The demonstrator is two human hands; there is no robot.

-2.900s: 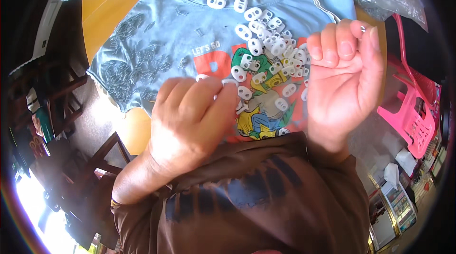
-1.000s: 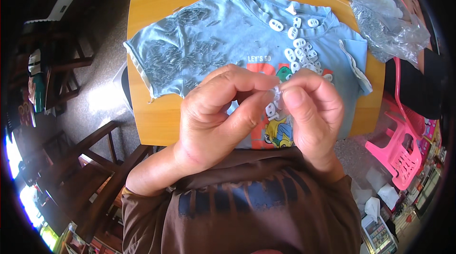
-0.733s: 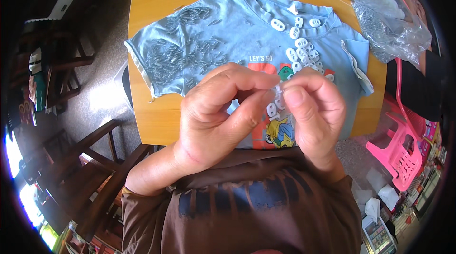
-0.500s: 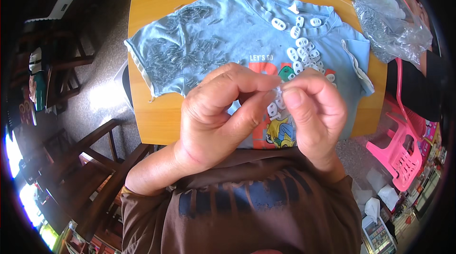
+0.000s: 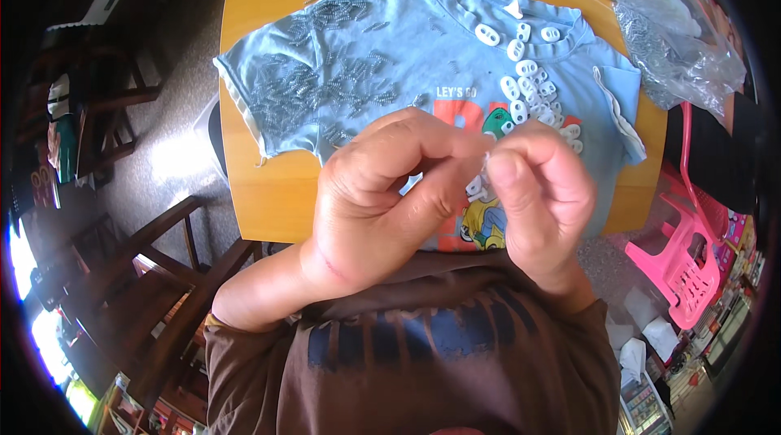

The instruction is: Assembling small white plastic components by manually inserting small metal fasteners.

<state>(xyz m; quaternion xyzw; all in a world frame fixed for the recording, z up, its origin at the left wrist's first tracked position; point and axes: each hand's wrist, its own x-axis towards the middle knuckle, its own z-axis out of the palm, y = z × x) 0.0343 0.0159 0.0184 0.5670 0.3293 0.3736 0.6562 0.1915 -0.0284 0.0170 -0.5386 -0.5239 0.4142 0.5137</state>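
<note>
White pieces lie beyond the right hand

Loose brown shirt with dark blue, streaky block print across the chest, 2 wide brown sleeves

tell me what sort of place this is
Likely a room in a home, not a factory: dark wooden furniture at left, a pink plastic chair at right, and a blue T-shirt spread under white parts.
</note>
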